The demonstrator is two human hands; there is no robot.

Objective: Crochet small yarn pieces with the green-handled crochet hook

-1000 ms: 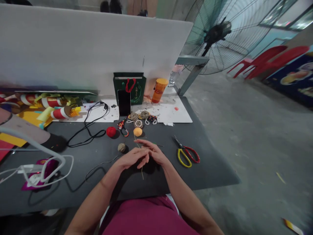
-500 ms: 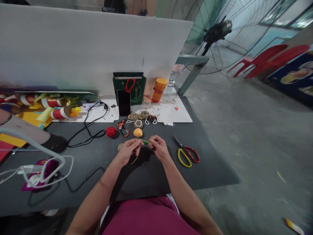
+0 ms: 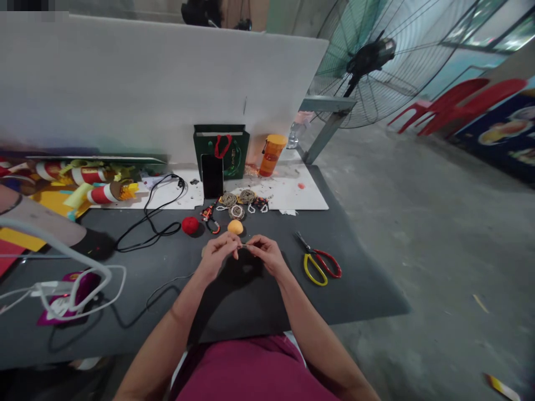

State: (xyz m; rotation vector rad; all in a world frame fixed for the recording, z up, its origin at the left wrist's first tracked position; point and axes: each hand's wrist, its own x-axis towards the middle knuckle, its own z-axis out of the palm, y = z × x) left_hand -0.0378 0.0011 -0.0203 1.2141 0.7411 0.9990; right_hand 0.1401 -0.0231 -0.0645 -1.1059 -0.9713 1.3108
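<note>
My left hand (image 3: 217, 254) is closed in a pinch on a short, thin cord (image 3: 243, 245). From the other side, my right hand (image 3: 266, 254) pinches the same cord, so it spans the small gap between my fingertips. Its ends are hidden in my fingers. Just beyond the hands lies a yellow ball (image 3: 235, 227), like wound yarn. A red ball (image 3: 190, 225) rests to its left, beside a beaded strap (image 3: 210, 219). Scissors (image 3: 316, 259) with one yellow and one red handle lie to the right of my right hand.
Coiled cord ornaments (image 3: 237, 211) lie below a propped phone (image 3: 212, 176) and a green gift bag (image 3: 236, 153). An orange bottle (image 3: 272, 156) stands to their right. Black cable (image 3: 146, 214) and white cable (image 3: 104, 267) run across the left. A large fan (image 3: 371, 55) stands behind.
A green piece seen between my fingertips no longer shows, and the strand hanging under my left hand is out of sight. My right hand has shifted slightly left.
</note>
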